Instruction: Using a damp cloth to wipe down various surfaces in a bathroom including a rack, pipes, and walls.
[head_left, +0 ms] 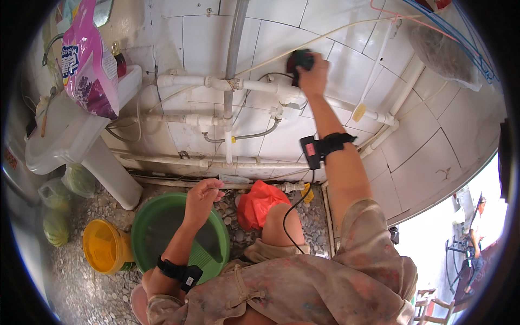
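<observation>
My right hand (314,76) is raised against the white tiled wall (346,62). Its fingers are closed around a dark green and black handheld object (299,60), whose exact kind I cannot make out. Just below it run white water pipes (260,85). Lower down, my left hand (201,199) hovers over the far rim of a green basin (140,233), fingers loosely bent and apart, with nothing visible in them. The basin holds greyish water and has a ridged washboard part (199,260) near me.
A yellow bucket (100,246) stands left of the basin; a red plastic bag (260,203) lies to its right. At left, a purple detergent bag (89,65) rests on a white pedestal sink (59,146). A long-handled brush (358,112) hangs at right. Bagged melons (57,227) lie at far left.
</observation>
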Tool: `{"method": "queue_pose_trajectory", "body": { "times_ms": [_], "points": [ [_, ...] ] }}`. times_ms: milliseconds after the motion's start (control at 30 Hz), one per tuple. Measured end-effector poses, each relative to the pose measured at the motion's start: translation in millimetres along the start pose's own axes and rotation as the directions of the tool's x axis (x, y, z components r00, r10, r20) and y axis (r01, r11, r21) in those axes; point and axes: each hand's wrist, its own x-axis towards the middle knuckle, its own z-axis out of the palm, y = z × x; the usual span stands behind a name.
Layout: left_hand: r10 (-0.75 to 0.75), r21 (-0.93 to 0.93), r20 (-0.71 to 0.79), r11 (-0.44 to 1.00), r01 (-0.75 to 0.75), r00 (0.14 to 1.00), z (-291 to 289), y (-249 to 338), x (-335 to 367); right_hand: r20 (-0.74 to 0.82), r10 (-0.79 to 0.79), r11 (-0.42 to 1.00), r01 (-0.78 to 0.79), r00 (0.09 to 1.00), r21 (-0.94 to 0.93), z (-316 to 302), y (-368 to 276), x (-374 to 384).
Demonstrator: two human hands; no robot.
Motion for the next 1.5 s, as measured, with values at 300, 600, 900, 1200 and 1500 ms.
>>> {"method": "queue_pose_trajectory", "body": {
  "times_ms": [300,600,900,1200,1500],
  "points": [
    [0.009,-0.028,-0.056,1.0,-0.01,0.998,-14.1,-9.7,2.4,0.234,-0.288,0.94,0.32,0.929,-0.114,13.7,-37.1,-5.0],
    [-0.013,0.027,-0.084,1.0,0.015,0.996,-23.1,-20.7,-7.2,-0.191,0.212,0.974,-0.19,0.959,0.124,-21.7,-1.3,40.0],
    [-0.008,-0.013,-0.101,1.0,0.006,0.995,-27.8,-26.5,-6.0,0.001,-0.19,0.965,0.187,0.982,-0.184,16.8,-21.5,-7.7],
    [-0.031,0.012,-0.042,0.999,0.031,0.999,-24.0,-36.7,-1.3,-0.017,0.023,0.999,-0.024,1.0,-0.032,-20.7,-4.4,42.3],
    [-0.039,-0.012,-0.055,0.999,0.038,0.998,-23.3,-37.0,3.1,-0.347,-0.039,0.979,0.106,0.937,0.175,-10.6,-17.7,98.9]
  ]
}}
